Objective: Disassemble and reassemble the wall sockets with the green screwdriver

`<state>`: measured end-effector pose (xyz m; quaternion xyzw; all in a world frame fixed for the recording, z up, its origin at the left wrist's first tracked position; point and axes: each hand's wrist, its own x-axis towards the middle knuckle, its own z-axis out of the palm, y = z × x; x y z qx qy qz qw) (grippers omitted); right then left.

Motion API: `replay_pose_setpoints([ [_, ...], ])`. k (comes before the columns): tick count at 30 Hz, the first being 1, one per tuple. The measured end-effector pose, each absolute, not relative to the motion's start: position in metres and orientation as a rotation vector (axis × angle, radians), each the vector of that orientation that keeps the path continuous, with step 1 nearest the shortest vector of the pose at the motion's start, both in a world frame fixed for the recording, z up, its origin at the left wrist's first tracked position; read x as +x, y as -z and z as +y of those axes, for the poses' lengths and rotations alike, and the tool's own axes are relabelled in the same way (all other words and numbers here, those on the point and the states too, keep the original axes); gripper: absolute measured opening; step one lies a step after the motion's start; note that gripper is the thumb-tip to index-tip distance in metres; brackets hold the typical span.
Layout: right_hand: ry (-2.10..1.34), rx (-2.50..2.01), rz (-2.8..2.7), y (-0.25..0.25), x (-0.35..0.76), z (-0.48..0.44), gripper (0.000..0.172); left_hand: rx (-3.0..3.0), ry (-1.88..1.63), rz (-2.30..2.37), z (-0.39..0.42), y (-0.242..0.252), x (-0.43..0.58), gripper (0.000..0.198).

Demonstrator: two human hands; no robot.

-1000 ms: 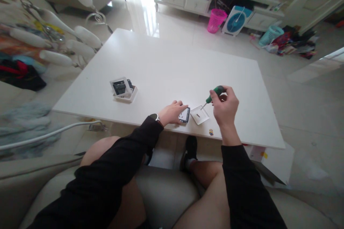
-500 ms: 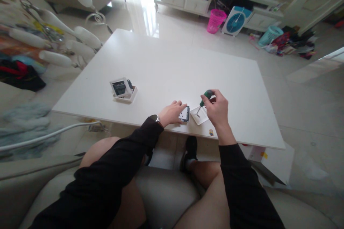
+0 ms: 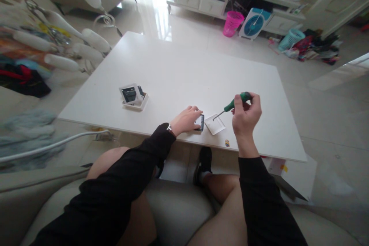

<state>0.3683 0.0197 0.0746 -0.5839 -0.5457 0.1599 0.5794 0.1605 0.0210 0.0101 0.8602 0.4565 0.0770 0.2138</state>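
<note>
My right hand [image 3: 245, 114] is closed around a green-handled screwdriver [image 3: 234, 103], its metal tip pointing down-left over a small white square cover plate [image 3: 216, 124] lying on the white table [image 3: 184, 73]. My left hand [image 3: 186, 120] rests on the table with its fingers curled on a small dark switch module [image 3: 200, 122], just left of the plate. Both arms wear black sleeves, and a watch sits on my left wrist.
Further left on the table lies another disassembled white switch frame with a dark insert [image 3: 133, 95]. A tiny yellow object [image 3: 226, 143] sits near the front edge. Beyond the table are a pink basket [image 3: 232, 22], a blue fan [image 3: 253, 24] and low white cabinets.
My right hand dipped the screwdriver tip onto the white plate, then lifted it up and to the right. My left hand stayed on the dark module.
</note>
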Motion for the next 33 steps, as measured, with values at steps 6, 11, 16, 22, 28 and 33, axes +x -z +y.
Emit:
replay_pose_setpoints([
  [6, -0.393, -1.281, -1.119, -0.0794, 0.3655, 0.0198, 0.037, 2.309, -0.389, 1.231, 0.0232, -0.0144, 0.1625, 0.030],
  [11, -0.428, -1.256, -1.063, -0.0743, 0.3664, 0.0234, 0.040, 2.244, -0.464, 1.253, 0.0222, -0.0113, 0.1663, 0.041],
  [16, -0.459, -1.255, -1.055, -0.0734, 0.3652, 0.0234, 0.039, 2.229, -0.481, 1.218, 0.0219, -0.0159, 0.1692, 0.030],
  [22, -0.453, -1.264, -1.070, -0.0737, 0.3641, 0.0234, 0.041, 2.255, -0.478, 1.200, 0.0236, -0.0162, 0.1692, 0.023],
  [28, -0.453, -1.262, -1.074, -0.0733, 0.3638, 0.0238, 0.040, 2.247, -0.513, 1.174, 0.0244, -0.0153, 0.1680, 0.020],
  [33, -0.480, -1.233, -1.049, -0.0743, 0.3636, 0.0236, 0.038, 2.217, -0.539, 1.205, 0.0244, -0.0174, 0.1674, 0.018],
])
